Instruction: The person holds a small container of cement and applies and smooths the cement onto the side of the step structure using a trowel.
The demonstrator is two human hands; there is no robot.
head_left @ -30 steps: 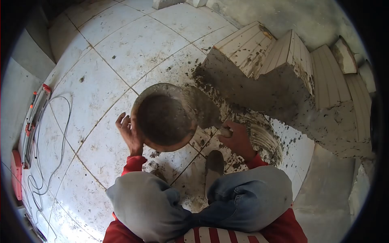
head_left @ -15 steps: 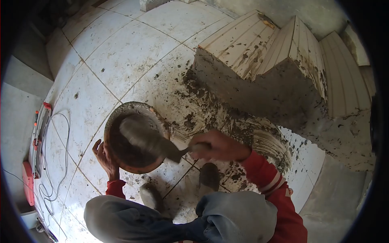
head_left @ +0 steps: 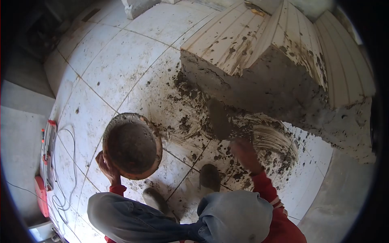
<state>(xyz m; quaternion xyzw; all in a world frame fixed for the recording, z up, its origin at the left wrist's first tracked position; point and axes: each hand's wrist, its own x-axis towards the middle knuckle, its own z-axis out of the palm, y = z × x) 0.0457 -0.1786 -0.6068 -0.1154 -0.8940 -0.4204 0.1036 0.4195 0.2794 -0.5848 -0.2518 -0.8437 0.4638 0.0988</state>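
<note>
My left hand (head_left: 107,168) grips the left side of a round mortar bowl (head_left: 157,158), its fingers against the outer wall. Grey residue coats the bowl's inside, and its outer edge is orange-brown. Out to the right, my right hand (head_left: 245,154), smeared by motion, is closed round the handle of a trowel (head_left: 219,120). The trowel's mud-grey blade points away from me, over the splattered floor and near the lower edge of a grey-plastered step side (head_left: 283,83). The handle is mostly hidden by the hand.
Stair steps (head_left: 231,44) with grooved pale treads rise at the upper right, spattered with mortar. Wet mortar smears (head_left: 267,137) cover the white floor tiles. At the left lie a red-ended tool (head_left: 49,156), a grey cable (head_left: 75,162) and a red object (head_left: 41,196). My boots (head_left: 210,178) stand below.
The trowel has swung from over the bowl to the right, towards the plastered step side, with my right hand. My left hand stays on the bowl. The view has shifted slightly.
</note>
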